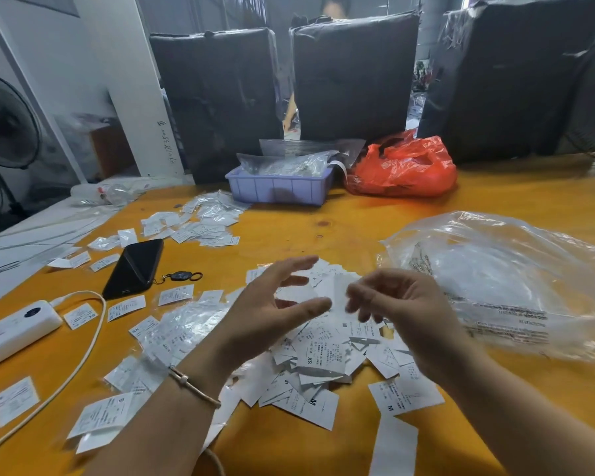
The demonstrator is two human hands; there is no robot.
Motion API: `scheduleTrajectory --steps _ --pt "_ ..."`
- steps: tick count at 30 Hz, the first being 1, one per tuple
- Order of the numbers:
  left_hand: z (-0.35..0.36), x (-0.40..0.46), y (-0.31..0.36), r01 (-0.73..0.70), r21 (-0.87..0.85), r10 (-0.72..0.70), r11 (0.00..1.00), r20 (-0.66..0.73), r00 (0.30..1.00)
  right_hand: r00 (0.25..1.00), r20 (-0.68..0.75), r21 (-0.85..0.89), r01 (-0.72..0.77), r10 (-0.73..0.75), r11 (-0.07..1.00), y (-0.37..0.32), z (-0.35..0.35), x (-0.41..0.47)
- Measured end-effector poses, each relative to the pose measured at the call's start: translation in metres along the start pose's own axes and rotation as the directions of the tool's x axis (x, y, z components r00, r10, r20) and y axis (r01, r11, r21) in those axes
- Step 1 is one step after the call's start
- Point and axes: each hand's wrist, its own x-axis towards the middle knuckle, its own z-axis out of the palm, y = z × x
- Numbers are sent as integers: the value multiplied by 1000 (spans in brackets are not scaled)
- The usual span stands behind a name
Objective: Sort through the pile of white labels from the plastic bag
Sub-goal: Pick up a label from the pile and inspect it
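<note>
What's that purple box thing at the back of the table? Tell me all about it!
The purple tray is a shallow rectangular bin that looks like plastic, with ribbed sides. It sits upright near the far edge of the orange table, just left of a crumpled red plastic bag. Clear plastic packets fill it and poke above its rim. A few small packets lie on the table by its left corner. No hand touches it.

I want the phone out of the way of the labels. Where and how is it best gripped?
Grip the black phone across its long side edges near the middle, coming from above with the left hand, which is nearer. It lies flat on the table, so only its edges offer purchase; mind the key fob attached at its corner.
</note>
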Motion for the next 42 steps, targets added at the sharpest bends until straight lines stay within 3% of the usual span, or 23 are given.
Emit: scheduleTrajectory --steps 3,5,8,10,13,17,19,21,28,31,36,42 --pt "0 -1 3 29 -118 -11 993 153 988 976 194 67 -109 94 992 6 5 -1" --pt "-2 -2 4 52 -194 -16 980 184 983 960 259 56 -128 109 990 7 6 -1" --pt "-5 -3 4 70 -179 -43 981 151 988 977 187 17 -104 99 994 9 7 -1" --pt "-6 -2 2 83 -150 -72 985 81 994 997 81 -136 -9 20 991 10 7 -1" --pt "-12 0 -2 103 -196 -121 975 -82 989 982 143 -514 179 -122 839 12 4 -2" --pt "-13 3 -5 115 -294 -174 949 -185 967 916 393 -655 338 -77 676 13 10 -4" --pt "-13 4 -6 115 -329 -188 937 -199 962 891 451 -725 404 -60 558 15 15 -5" --pt "-13 3 -4 122 -344 -191 931 -175 966 887 459 -743 415 -51 525 15 17 -6" --pt "-15 1 -1 144 -437 -201 888 -86 976 920 377 -739 369 -108 564 12 22 -9" --pt "-15 2 -1 165 -431 -215 887 -70 974 957 265 -685 275 -121 674 13 23 -10" --pt "-14 1 0 164 -456 -220 875 -72 973 995 101 -226 39 -17 973 3 11 -5" --pt "-10 -2 7 100 -408 -148 908 -88 985 994 -61 15 -85 86 996 1 -4 2"
